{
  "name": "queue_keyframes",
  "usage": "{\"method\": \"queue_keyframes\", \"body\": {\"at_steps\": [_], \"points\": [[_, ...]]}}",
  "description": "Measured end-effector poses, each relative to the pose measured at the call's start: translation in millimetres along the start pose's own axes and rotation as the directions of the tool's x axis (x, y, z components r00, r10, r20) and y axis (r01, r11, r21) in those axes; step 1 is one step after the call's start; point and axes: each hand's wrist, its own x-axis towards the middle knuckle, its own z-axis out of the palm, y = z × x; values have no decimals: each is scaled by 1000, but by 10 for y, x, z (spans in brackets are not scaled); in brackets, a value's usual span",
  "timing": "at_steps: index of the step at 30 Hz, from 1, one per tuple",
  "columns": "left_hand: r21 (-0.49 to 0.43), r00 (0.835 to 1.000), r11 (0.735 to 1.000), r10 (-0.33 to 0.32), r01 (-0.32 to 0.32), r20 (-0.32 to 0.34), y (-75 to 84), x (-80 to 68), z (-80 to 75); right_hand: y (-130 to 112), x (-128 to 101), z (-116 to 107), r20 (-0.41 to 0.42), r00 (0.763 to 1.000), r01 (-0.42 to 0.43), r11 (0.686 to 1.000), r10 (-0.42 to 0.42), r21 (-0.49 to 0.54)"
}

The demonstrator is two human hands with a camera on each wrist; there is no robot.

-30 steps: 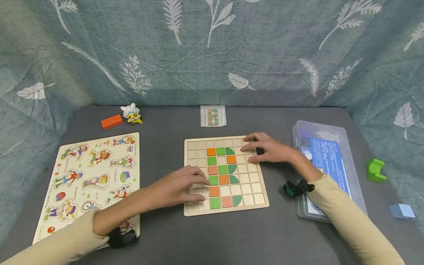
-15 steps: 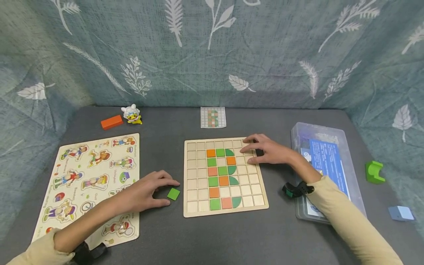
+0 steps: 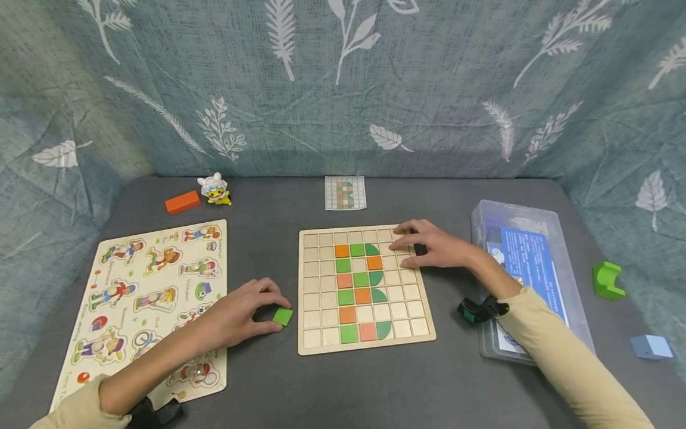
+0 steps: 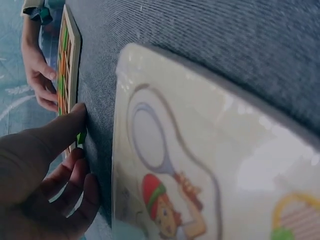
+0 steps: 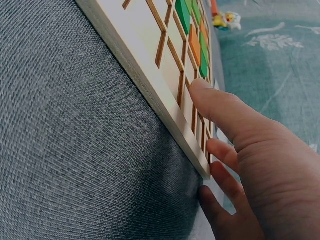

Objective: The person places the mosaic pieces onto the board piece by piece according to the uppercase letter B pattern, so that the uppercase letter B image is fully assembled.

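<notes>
At the left of the wooden grid board [image 3: 308, 350], my left hand [image 3: 249, 316] pinches a green square tile [image 3: 283, 317] between thumb and fingertips, low over the dark table. From the left wrist, that green tile [image 4: 81, 137] is mostly hidden by the fingers. My right hand [image 3: 436, 245] rests with spread, relaxed fingers on the board's upper right part. Its thumb [image 5: 205, 90] lies over the cells in the right wrist view. Orange, green and pink square tiles [image 3: 367, 331] and dark green quarter-round tiles [image 3: 378, 294] sit in the board's middle columns.
A small printed pattern card [image 3: 345, 193] lies behind the board. To the left are a sports picture puzzle [image 3: 128, 319], an orange block [image 3: 183, 202] and a toy figure [image 3: 215, 189]. A clear plastic box [image 3: 484, 215], a green block [image 3: 607, 281] and a blue block [image 3: 651, 347] are at right.
My left hand has moved off the board to the left, and its thumb and fingers have come together on the green tile. The right hand has stayed at the board's right side.
</notes>
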Motion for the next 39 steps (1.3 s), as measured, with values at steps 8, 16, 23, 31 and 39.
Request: {"method": "queue_keyframes", "body": {"at_steps": [8, 16, 23, 31, 39], "points": [[-9, 993, 1000, -1, 0, -114, 237, 217, -84, 0, 20, 7, 8, 1000, -11, 1000, 11, 9], [131, 940, 934, 340, -333, -36, 757, 784, 160, 8, 7, -3, 9, 1000, -30, 1000, 30, 6], [268, 896, 865, 444, -424, -16, 925, 1072, 363, -11, 5, -22, 8, 1000, -27, 1000, 27, -9], [259, 893, 863, 449, -434, 2, 927, 1126, 441, -15, 12, -20, 13, 999, -35, 999, 35, 8], [273, 906, 870, 423, -409, 10, 927, 1107, 451, -22, 35, -8, 12, 1000, -13, 1000, 13, 0]]}}
